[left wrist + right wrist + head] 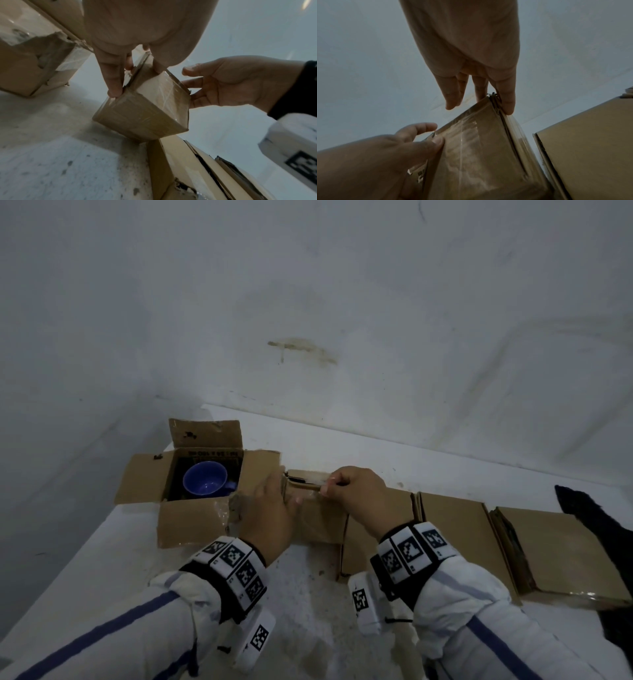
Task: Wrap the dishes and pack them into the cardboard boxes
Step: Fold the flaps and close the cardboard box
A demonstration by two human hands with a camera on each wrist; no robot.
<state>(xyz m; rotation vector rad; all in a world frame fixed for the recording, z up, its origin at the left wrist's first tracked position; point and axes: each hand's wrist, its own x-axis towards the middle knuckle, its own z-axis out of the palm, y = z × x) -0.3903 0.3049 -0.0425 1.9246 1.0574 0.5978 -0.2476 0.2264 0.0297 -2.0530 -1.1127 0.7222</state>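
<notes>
A small taped cardboard box [320,522] stands on the white table [301,594], partly open at the top. My left hand [285,492] holds its left edge; in the left wrist view the fingers [113,82] and thumb clamp the box [145,108]. My right hand [328,486] is curled over the top and pinches the upper flap; the right wrist view shows its fingers [507,102] at the box's top corner [479,148]. To the left a larger open cardboard box [191,525] contains a blue cup [205,481]. What lies inside the small box is hidden.
Flattened cardboard boxes [455,529] lie in a row to the right, the last one [555,553] near the table's right end. A dark cloth [596,515] hangs at the far right. A white wall rises behind the table.
</notes>
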